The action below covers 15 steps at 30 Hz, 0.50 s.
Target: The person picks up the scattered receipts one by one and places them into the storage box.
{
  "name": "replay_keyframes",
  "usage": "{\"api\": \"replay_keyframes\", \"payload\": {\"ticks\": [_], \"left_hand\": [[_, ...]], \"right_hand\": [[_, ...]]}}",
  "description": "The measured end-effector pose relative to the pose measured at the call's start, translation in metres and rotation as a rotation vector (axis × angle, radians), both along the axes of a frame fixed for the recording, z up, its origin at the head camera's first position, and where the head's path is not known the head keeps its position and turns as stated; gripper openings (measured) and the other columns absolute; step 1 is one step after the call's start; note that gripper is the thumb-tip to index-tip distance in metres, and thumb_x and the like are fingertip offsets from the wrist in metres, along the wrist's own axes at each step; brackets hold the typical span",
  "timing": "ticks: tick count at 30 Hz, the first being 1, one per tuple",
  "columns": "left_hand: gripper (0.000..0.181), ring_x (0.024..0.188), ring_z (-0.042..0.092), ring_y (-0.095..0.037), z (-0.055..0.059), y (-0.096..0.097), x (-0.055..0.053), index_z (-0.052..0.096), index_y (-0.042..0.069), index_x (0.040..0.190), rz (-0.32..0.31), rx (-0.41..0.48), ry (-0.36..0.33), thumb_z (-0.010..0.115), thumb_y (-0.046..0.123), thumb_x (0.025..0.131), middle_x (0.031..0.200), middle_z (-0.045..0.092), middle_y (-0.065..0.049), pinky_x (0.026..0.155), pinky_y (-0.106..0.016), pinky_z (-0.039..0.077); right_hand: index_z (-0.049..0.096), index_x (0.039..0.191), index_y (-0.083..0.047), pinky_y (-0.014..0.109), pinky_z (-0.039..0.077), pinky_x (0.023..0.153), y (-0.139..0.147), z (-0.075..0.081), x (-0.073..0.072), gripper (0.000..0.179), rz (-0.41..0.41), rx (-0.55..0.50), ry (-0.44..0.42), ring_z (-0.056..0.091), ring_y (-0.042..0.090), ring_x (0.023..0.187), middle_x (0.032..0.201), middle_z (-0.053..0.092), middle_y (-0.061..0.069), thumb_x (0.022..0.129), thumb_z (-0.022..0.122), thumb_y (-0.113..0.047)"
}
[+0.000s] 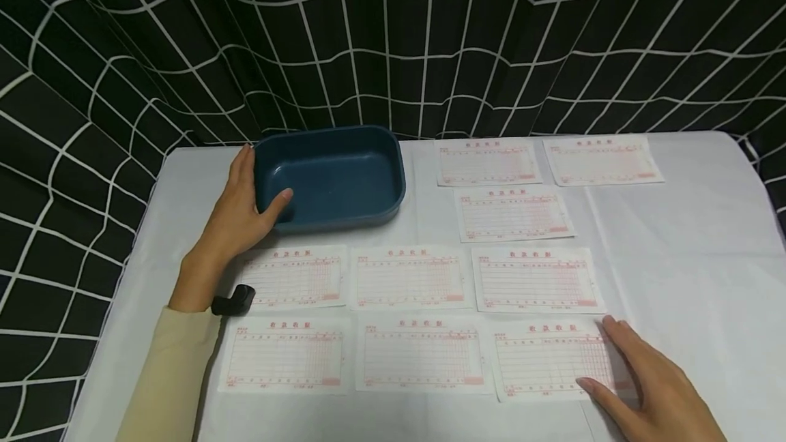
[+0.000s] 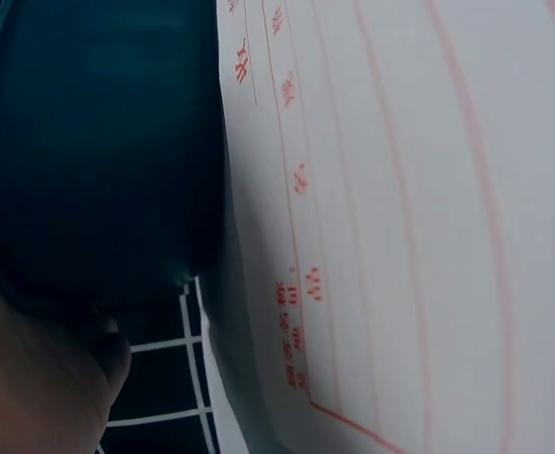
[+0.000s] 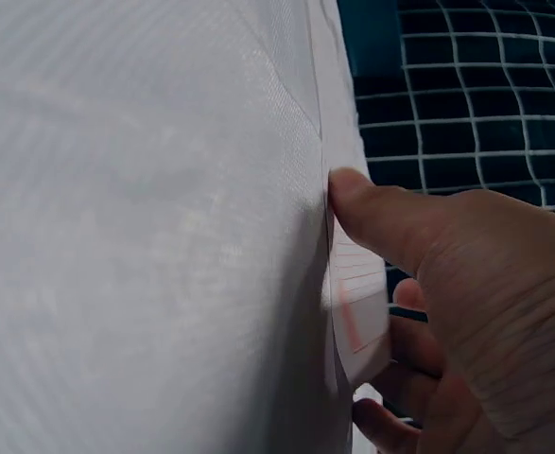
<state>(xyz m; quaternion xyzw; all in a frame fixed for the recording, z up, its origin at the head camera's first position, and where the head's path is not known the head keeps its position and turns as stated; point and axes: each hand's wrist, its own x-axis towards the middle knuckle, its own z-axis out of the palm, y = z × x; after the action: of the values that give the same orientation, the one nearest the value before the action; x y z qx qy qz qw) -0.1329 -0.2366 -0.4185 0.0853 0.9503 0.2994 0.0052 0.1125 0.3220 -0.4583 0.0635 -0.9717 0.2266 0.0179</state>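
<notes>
My left hand (image 1: 236, 207) holds the left end of a dark blue plastic basin (image 1: 325, 218), its thumb over the near wall and fingers along the outside. The basin has nothing in it. Below that wrist lies a printed receipt slip (image 1: 295, 278), which also fills much of the left wrist view. At the lower right, my right hand (image 1: 660, 384) is spread over the right end of another receipt slip (image 1: 540, 360). Its index finger reaches the slip's upper right corner, and the thumb touches near the lower edge; the palm side is hidden in the head view.
More white slips with red print lie in rows on the white-covered table (image 1: 706, 237), one at mid-right (image 1: 534, 280), others up to the back edge (image 1: 602, 159). A black curtain with a white grid (image 1: 393, 39) closes off the back and left side.
</notes>
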Motion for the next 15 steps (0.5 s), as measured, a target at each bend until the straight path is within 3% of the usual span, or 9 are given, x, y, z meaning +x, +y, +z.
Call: {"api": "replay_keyframes", "payload": {"ticks": [1,3,5,7,9,12,14,15], "left_hand": [[0.103,0.164,0.019,-0.045,0.000,0.001,0.000,0.002,0.001,0.170,-0.002,-0.004,0.001,0.061,0.052,0.102,0.179,0.002,-0.017,0.127,-0.066,0.027],[0.103,0.164,0.019,-0.045,0.000,0.002,0.000,0.002,0.000,0.169,-0.002,-0.012,0.004,0.061,0.052,0.102,0.179,0.002,-0.018,0.127,-0.066,0.027],[0.103,0.164,0.018,-0.045,0.001,0.002,0.000,0.002,0.000,0.169,0.001,-0.020,0.003,0.061,0.051,0.102,0.179,0.001,-0.018,0.128,-0.066,0.026],[0.103,0.164,0.018,-0.045,0.001,0.003,0.001,0.002,0.000,0.169,0.004,-0.023,0.001,0.061,0.051,0.102,0.179,0.002,-0.018,0.128,-0.066,0.026],[0.103,0.164,0.018,-0.044,0.001,0.003,0.000,0.003,0.000,0.169,0.007,-0.023,0.003,0.061,0.051,0.102,0.179,0.002,-0.018,0.128,-0.066,0.026],[0.102,0.164,0.018,-0.044,0.001,0.003,0.000,0.004,-0.001,0.169,0.008,-0.019,0.005,0.062,0.050,0.101,0.179,0.003,-0.018,0.128,-0.066,0.025],[0.102,0.164,0.018,-0.044,0.000,0.003,0.000,0.004,-0.001,0.169,0.009,-0.018,0.006,0.062,0.050,0.101,0.179,0.003,-0.018,0.128,-0.066,0.025],[0.102,0.164,0.018,-0.044,0.000,0.003,0.000,0.004,-0.001,0.169,0.008,-0.018,0.006,0.062,0.049,0.102,0.179,0.003,-0.018,0.129,-0.066,0.025]], "right_hand": [[0.039,0.162,-0.005,0.000,0.007,0.120,0.000,0.002,0.000,0.107,-0.016,0.007,-0.002,0.056,0.063,0.126,0.149,0.056,0.034,0.073,0.096,-0.022],[0.046,0.157,-0.003,0.025,0.032,0.128,-0.002,0.005,0.000,0.100,-0.059,0.026,-0.009,0.060,0.062,0.120,0.143,0.060,0.034,0.073,0.096,-0.021],[0.052,0.152,-0.002,0.054,0.050,0.111,-0.007,0.007,0.001,0.092,-0.116,0.044,-0.021,0.062,0.059,0.118,0.138,0.063,0.032,0.074,0.096,-0.021],[0.056,0.148,-0.002,0.068,0.049,0.086,-0.012,0.010,0.002,0.084,-0.172,0.063,-0.026,0.063,0.056,0.115,0.132,0.066,0.030,0.075,0.095,-0.019],[0.061,0.143,-0.002,0.050,0.055,0.085,-0.016,0.012,0.002,0.079,-0.205,0.062,0.009,0.066,0.052,0.109,0.124,0.069,0.028,0.073,0.095,-0.015],[0.068,0.134,-0.001,0.019,0.045,0.072,-0.019,0.014,0.001,0.070,-0.210,0.034,0.079,0.068,0.022,0.085,0.114,0.073,0.023,0.069,0.095,-0.005],[0.072,0.128,-0.001,0.011,0.031,0.061,-0.019,0.015,-0.002,0.065,-0.194,0.007,0.121,0.056,0.005,0.074,0.108,0.074,0.020,0.066,0.095,-0.001],[0.073,0.125,0.000,0.011,0.029,0.058,-0.019,0.016,-0.003,0.063,-0.177,-0.010,0.142,0.048,0.000,0.070,0.105,0.075,0.019,0.065,0.094,0.002]]}}
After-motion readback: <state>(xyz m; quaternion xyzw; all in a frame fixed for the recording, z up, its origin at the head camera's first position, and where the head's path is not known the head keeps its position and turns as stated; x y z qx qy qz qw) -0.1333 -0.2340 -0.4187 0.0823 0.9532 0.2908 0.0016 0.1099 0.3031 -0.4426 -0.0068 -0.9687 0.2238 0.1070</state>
